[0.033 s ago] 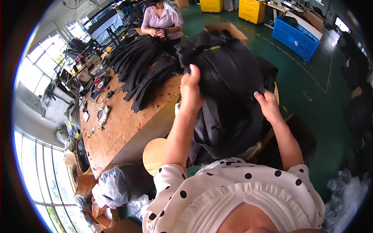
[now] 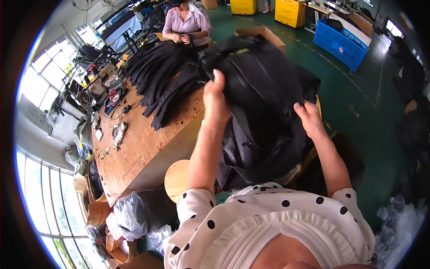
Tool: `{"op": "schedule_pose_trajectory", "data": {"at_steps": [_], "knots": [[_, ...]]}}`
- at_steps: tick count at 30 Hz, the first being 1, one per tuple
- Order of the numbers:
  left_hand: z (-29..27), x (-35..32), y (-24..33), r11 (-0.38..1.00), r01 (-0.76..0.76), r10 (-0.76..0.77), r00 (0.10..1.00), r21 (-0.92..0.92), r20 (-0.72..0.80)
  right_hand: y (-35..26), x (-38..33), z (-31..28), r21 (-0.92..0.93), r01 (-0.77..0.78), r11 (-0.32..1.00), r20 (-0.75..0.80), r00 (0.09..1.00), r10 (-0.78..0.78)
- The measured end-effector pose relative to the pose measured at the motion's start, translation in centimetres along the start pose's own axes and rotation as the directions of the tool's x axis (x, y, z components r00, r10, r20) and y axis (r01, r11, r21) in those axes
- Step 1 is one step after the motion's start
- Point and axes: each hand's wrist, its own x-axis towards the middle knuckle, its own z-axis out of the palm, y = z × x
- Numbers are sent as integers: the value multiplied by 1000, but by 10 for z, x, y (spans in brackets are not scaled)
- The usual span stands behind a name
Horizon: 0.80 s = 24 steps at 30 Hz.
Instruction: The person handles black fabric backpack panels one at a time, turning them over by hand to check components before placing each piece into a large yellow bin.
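A large black backpack [image 2: 264, 89] hangs in front of me, with raised seams and a small yellow-green mark near its top. My left hand [image 2: 217, 101] grips its left side, thumb up along the edge and fingers hidden behind the fabric. On the opposite side, my right hand [image 2: 310, 119] is closed on the edge lower down, its thumb toward the bag. The lower part of the bag sags in folds close to my blouse. Just left of the bag, a pile of black fabric strips [image 2: 165, 85] covers the far part of the wooden table [image 2: 134, 148].
Across the table a person [image 2: 187, 24] holds something dark. Tools and cords lie along the table's left side. A round wooden stool [image 2: 176, 179] stands by my left forearm. Beyond the bag are a cardboard box [image 2: 264, 35], yellow boxes [image 2: 289, 13] and a blue crate [image 2: 338, 45].
My left hand and the upper left part of the backpack have shifted slightly left and up. My right hand stays nearly in place, still gripping.
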Motion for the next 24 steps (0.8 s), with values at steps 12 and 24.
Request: {"op": "schedule_pose_trajectory", "data": {"at_steps": [12,24], "knots": [[-12,-84,-51,358,-77,-349,913,931,210,-20,22,39,170,30,985,137,989,-54],[-11,-91,-97,692,719,-705,655,66,271,-14,29,34,281,153,948,151,968,-201]]}}
